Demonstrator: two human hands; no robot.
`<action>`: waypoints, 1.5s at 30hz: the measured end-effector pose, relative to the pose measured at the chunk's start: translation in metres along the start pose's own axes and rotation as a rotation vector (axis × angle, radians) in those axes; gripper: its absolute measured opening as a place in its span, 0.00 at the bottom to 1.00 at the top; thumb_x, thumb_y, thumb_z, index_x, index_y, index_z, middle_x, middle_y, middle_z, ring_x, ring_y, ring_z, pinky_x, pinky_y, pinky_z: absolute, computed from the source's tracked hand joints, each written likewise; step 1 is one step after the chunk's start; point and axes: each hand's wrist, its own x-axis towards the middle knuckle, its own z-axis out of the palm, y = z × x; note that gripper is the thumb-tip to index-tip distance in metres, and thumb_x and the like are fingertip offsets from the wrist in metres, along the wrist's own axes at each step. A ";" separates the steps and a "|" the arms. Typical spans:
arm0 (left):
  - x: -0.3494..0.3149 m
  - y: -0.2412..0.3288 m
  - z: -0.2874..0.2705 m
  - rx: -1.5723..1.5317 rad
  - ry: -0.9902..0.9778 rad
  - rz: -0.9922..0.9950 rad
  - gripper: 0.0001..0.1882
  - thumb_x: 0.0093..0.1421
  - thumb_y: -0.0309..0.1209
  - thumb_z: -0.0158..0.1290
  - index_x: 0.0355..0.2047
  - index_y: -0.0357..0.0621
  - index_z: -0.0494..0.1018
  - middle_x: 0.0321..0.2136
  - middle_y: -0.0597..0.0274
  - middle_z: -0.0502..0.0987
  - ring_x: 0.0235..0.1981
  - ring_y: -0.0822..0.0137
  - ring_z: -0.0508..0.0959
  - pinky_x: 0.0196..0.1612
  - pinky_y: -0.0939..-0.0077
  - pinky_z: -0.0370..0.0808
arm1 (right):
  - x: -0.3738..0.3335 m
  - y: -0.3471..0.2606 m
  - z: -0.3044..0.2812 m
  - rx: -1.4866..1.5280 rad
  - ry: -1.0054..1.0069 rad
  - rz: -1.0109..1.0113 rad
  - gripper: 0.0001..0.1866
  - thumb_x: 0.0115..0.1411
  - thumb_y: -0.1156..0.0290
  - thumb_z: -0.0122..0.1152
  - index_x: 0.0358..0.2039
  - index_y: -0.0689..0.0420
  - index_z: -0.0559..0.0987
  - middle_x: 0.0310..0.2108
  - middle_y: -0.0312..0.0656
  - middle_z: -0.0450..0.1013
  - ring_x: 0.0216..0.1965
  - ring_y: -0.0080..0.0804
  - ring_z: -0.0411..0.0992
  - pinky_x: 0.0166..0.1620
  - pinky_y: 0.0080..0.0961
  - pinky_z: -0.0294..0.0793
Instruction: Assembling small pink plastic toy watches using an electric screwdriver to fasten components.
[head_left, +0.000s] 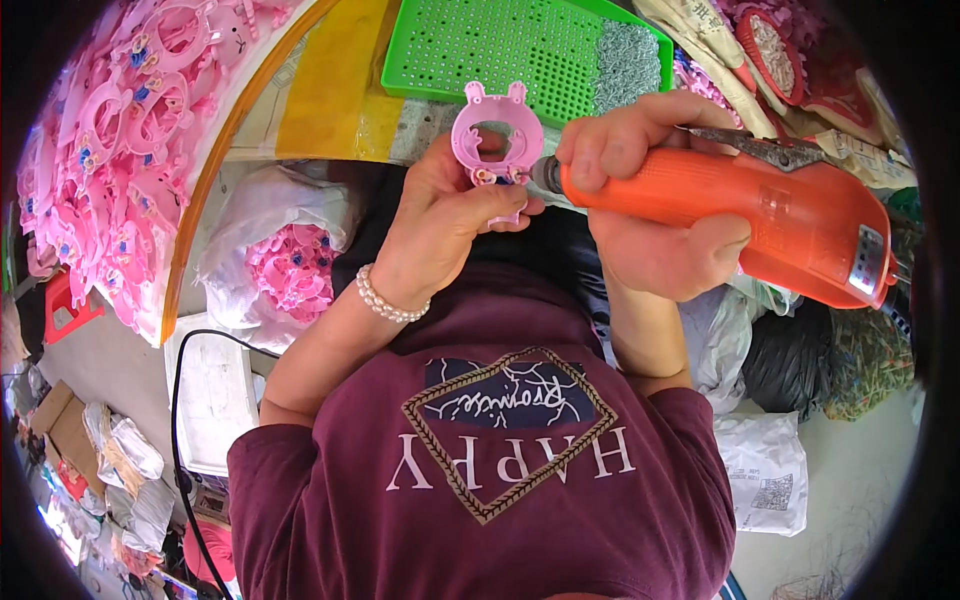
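My left hand (pixel 440 205) is closed on a pink plastic ring-shaped part (pixel 532 140) with two small ears, held upright above my lap. Its thumb and fingers pinch the lower end, where a bit of dark blue shows. An orange electric screwdriver (pixel 770 205) lies sideways in my right hand (pixel 645 245), the fingers wrapped over its body near the nose. The driver's dark tip (pixel 547 174) points left and meets the lower right side of the pink part, or stops just short; I cannot tell which.
Beyond my hands sits a green perforated tray (pixel 490 50) with a heap of small silver screws (pixel 628 65) at its right. Pink parts (pixel 120 150) pile up on the left, and more fill a white bag (pixel 215 250). A black cable (pixel 180 420) curves at lower left.
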 end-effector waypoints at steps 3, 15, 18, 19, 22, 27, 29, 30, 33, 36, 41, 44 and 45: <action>0.000 -0.001 0.001 -0.001 0.018 0.014 0.17 0.51 0.18 0.53 0.42 0.38 0.65 0.31 0.61 0.74 0.28 0.67 0.78 0.28 0.80 0.76 | -0.002 0.000 0.003 -0.052 0.053 0.042 0.42 0.37 0.26 0.53 0.44 0.46 0.61 0.28 0.32 0.63 0.28 0.28 0.65 0.38 0.32 0.62; 0.000 -0.002 0.008 -0.033 0.066 0.060 0.17 0.50 0.17 0.52 0.41 0.37 0.65 0.28 0.61 0.74 0.28 0.66 0.78 0.28 0.79 0.76 | -0.004 -0.022 0.018 -0.269 0.151 0.157 0.38 0.43 0.34 0.58 0.35 0.60 0.67 0.27 0.39 0.66 0.27 0.31 0.66 0.34 0.31 0.66; -0.002 0.000 0.007 -0.007 0.052 0.020 0.18 0.50 0.17 0.52 0.42 0.38 0.65 0.30 0.60 0.74 0.29 0.65 0.78 0.29 0.79 0.76 | -0.003 -0.018 0.015 -0.106 0.172 0.102 0.40 0.42 0.33 0.59 0.37 0.60 0.66 0.27 0.38 0.66 0.27 0.30 0.66 0.34 0.30 0.66; -0.003 0.000 0.007 0.000 0.044 -0.002 0.18 0.50 0.18 0.52 0.42 0.38 0.65 0.31 0.60 0.74 0.29 0.65 0.78 0.29 0.79 0.76 | 0.000 -0.017 0.011 -0.105 0.171 0.099 0.40 0.42 0.33 0.59 0.37 0.60 0.66 0.27 0.38 0.66 0.27 0.30 0.66 0.34 0.30 0.66; -0.008 0.005 0.007 -0.004 0.078 -0.064 0.19 0.50 0.18 0.52 0.44 0.38 0.65 0.34 0.59 0.74 0.31 0.64 0.78 0.31 0.78 0.76 | 0.013 -0.016 -0.008 0.128 -0.069 -0.138 0.42 0.40 0.31 0.58 0.39 0.59 0.66 0.28 0.37 0.66 0.28 0.29 0.66 0.33 0.29 0.65; -0.016 0.012 0.006 0.025 0.090 -0.104 0.23 0.50 0.19 0.52 0.48 0.39 0.62 0.35 0.60 0.73 0.31 0.65 0.78 0.31 0.78 0.76 | 0.030 -0.011 -0.022 0.077 0.030 -0.238 0.42 0.44 0.28 0.45 0.44 0.55 0.66 0.27 0.36 0.63 0.26 0.29 0.62 0.34 0.30 0.61; -0.017 0.013 0.003 0.040 0.092 -0.101 0.23 0.51 0.19 0.53 0.48 0.39 0.62 0.35 0.60 0.73 0.31 0.66 0.78 0.30 0.78 0.76 | 0.036 -0.001 -0.027 0.057 0.178 -0.204 0.38 0.47 0.34 0.45 0.44 0.58 0.66 0.25 0.38 0.64 0.26 0.31 0.63 0.33 0.32 0.62; -0.018 0.014 0.002 0.056 0.097 -0.099 0.23 0.51 0.19 0.53 0.48 0.39 0.62 0.34 0.60 0.73 0.30 0.66 0.78 0.29 0.78 0.76 | 0.038 0.004 -0.030 -0.039 0.238 -0.179 0.38 0.48 0.35 0.46 0.43 0.59 0.66 0.23 0.40 0.64 0.25 0.32 0.63 0.32 0.32 0.63; -0.017 0.014 0.000 0.047 0.081 -0.089 0.23 0.50 0.20 0.54 0.47 0.39 0.62 0.34 0.60 0.73 0.28 0.67 0.77 0.28 0.79 0.75 | 0.047 0.022 -0.036 -0.225 0.334 -0.178 0.37 0.49 0.38 0.46 0.42 0.63 0.66 0.20 0.43 0.65 0.21 0.33 0.64 0.29 0.33 0.65; -0.015 0.012 0.000 0.057 0.094 -0.075 0.23 0.50 0.20 0.55 0.47 0.39 0.62 0.33 0.60 0.73 0.28 0.67 0.77 0.27 0.80 0.75 | 0.048 0.033 -0.042 -0.260 0.299 -0.138 0.36 0.49 0.38 0.46 0.42 0.62 0.66 0.19 0.42 0.65 0.20 0.32 0.64 0.28 0.32 0.65; -0.011 0.012 0.001 0.053 0.092 -0.080 0.22 0.50 0.20 0.55 0.46 0.37 0.62 0.32 0.59 0.73 0.27 0.68 0.78 0.26 0.81 0.75 | 0.047 0.038 -0.047 -0.089 0.260 -0.156 0.35 0.49 0.38 0.46 0.41 0.60 0.68 0.20 0.40 0.64 0.21 0.31 0.63 0.27 0.32 0.64; -0.010 0.012 0.001 0.062 0.090 -0.076 0.22 0.50 0.20 0.55 0.46 0.37 0.62 0.32 0.59 0.73 0.27 0.68 0.78 0.26 0.81 0.75 | 0.045 0.039 -0.046 -0.078 0.259 -0.149 0.36 0.49 0.37 0.46 0.41 0.60 0.68 0.21 0.39 0.64 0.21 0.31 0.64 0.27 0.32 0.64; -0.010 0.012 0.001 0.067 0.088 -0.077 0.22 0.50 0.20 0.55 0.46 0.37 0.62 0.32 0.59 0.73 0.27 0.68 0.78 0.26 0.81 0.75 | 0.045 0.039 -0.045 -0.078 0.260 -0.148 0.36 0.49 0.37 0.46 0.41 0.60 0.68 0.21 0.39 0.64 0.21 0.31 0.64 0.27 0.32 0.64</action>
